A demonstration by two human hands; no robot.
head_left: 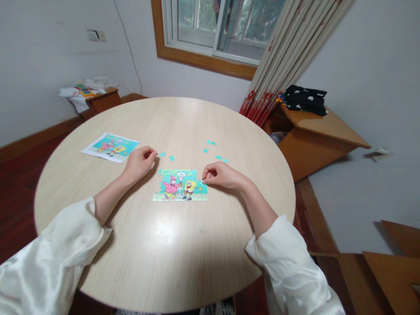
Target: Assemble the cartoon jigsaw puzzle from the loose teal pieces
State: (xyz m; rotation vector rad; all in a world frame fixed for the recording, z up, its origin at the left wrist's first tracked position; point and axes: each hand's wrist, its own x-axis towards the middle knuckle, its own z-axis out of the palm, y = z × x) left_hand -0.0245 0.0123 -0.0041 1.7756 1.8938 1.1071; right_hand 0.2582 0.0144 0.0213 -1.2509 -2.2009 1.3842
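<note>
A small cartoon jigsaw puzzle (180,185) lies flat on the round wooden table (164,245), mostly put together. My right hand (219,175) rests at the puzzle's upper right corner, fingers curled and pinched against its edge. My left hand (140,161) lies to the upper left of the puzzle, fingers curled in a loose pinch beside two loose teal pieces (166,156). Whether either pinch holds a piece is hidden. Several more teal pieces (215,151) are scattered beyond my right hand.
A printed reference picture (110,147) of the same cartoon lies at the table's left. A low wooden cabinet (315,131) with dark dotted cloth (305,99) stands at the right by a curtain (288,52). Papers sit on a shelf (88,92) at the back left.
</note>
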